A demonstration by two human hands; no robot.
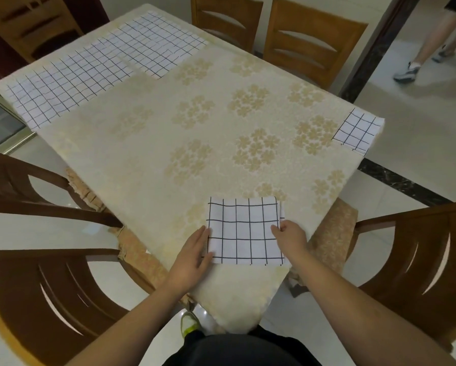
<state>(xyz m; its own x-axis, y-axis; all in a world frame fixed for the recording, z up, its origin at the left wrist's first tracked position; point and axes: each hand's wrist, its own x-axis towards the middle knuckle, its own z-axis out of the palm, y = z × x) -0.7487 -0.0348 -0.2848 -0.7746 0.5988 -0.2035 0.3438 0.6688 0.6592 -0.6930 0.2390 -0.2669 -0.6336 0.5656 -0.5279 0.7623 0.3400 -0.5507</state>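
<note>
both forearms reach forward from the bottom edge toward the near corner of the table (147,143). the left hand (192,256) lies flat and relaxed, palm down, fingers straight and pointing away from the body along the left edge of the cloth (244,232); its thumb touches the cloth's near left corner, and it grips nothing. the right hand (291,237) comes in from the other side with its fingers curled, pinching the cloth's right edge about halfway up.

the cloth, white with a dark grid, is folded into a rough square and lies flat on the table just inside the near corner, between the two hands, with a thin strip of a lower layer showing past its right edge.

two spread cloths (89,77) of the same pattern lie along the far left side, and a corner cloth (359,130), small and folded, sits at the right corner, well apart from the hands. chairs (314,40) ring the table. a passer-by's legs (433,46) show at the top right.
</note>
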